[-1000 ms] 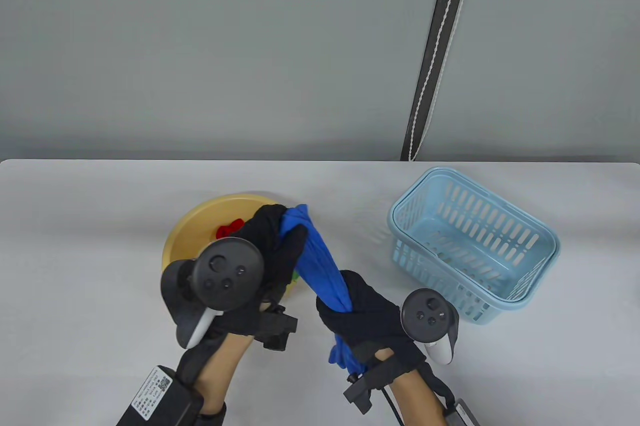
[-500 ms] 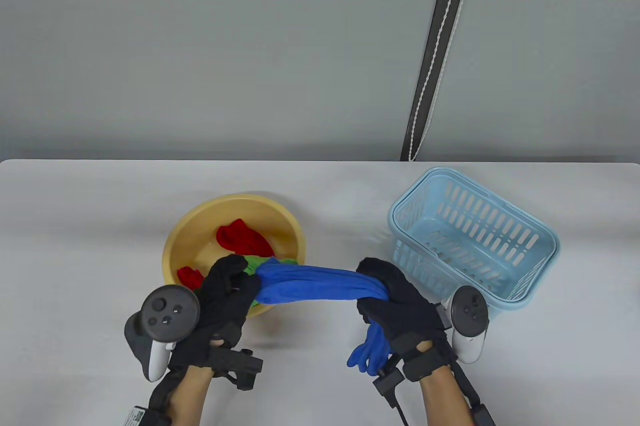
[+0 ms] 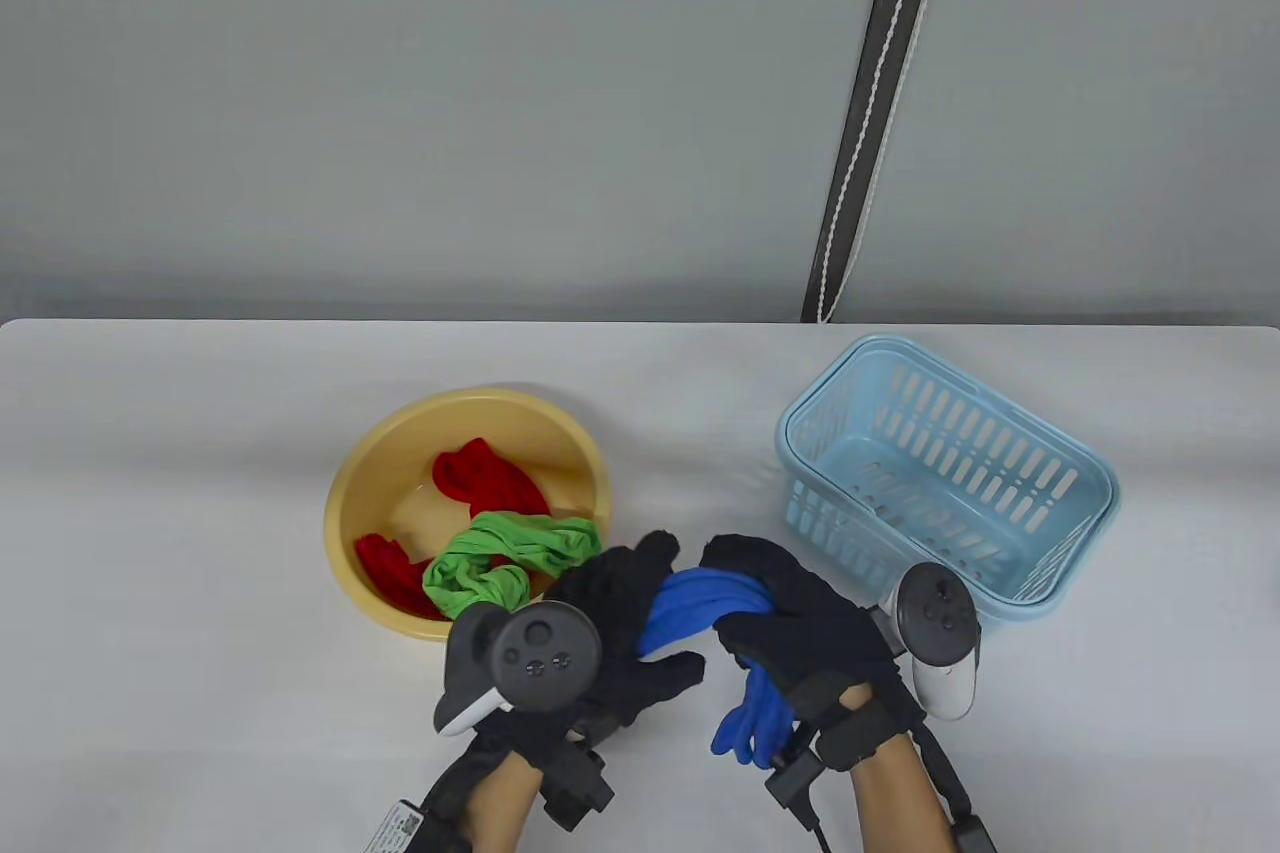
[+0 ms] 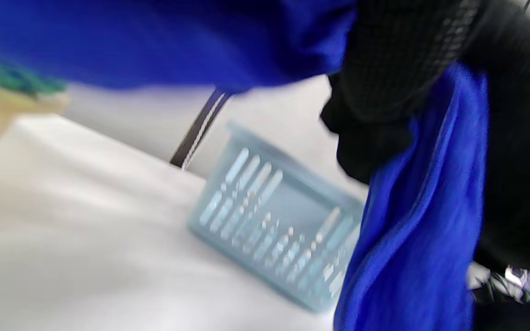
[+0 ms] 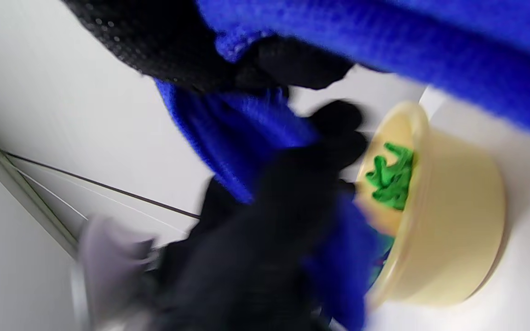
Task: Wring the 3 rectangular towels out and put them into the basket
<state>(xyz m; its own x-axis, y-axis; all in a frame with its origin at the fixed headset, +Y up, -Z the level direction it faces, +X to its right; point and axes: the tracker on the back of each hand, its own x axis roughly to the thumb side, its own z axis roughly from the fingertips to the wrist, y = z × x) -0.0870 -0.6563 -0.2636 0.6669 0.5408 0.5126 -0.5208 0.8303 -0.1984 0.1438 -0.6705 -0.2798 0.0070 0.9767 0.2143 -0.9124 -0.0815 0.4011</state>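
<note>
A twisted blue towel (image 3: 700,598) is bunched short between both gloved hands, in front of the basin and a little above the table. My left hand (image 3: 655,613) grips its left end and my right hand (image 3: 750,598) grips the right part, with a blue tail (image 3: 752,718) hanging below that hand. The red towel (image 3: 492,483) and the green towel (image 3: 500,561) lie in the yellow basin (image 3: 470,399). The light blue basket (image 3: 800,413) stands at the right with no towel in it. The blurred wrist views show the blue towel (image 4: 412,230) (image 5: 246,128) close up.
The basin holds a little water under the towels. The basket (image 4: 269,216) sits just right of my right hand. Behind the table is a grey wall with a dark strip and white cord (image 3: 870,123). Bare white table (image 3: 200,653) lies left of the hands.
The hands have come together: my left hand moved right, away from the basin, and the stretched blue towel is now bunched short. The green towel in the basin is uncovered.
</note>
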